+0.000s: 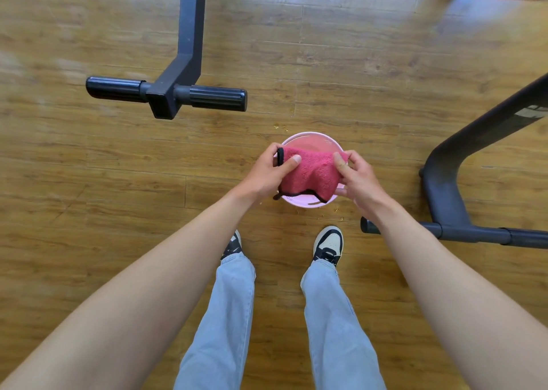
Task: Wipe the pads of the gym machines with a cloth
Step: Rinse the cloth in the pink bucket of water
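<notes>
Pale-blue denim legs (225,315), dark-and-cream sneakers (328,246) on wood-grain plank floor (89,182). Left hand (267,173) and right hand (360,179) each pinch end of fuzzy pink black-edged cloth (311,173), stretched above round pink plastic basin (311,140). Far left: dark steel machine foot (189,63) with ribbed rubber end grips.

A gym: dark exercise-machine frames (184,63) stand on wood flooring (74,167).

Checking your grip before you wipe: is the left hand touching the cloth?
Touching. The head view shows the left hand pinching the cloth at its left edge, thumb on top.
</notes>
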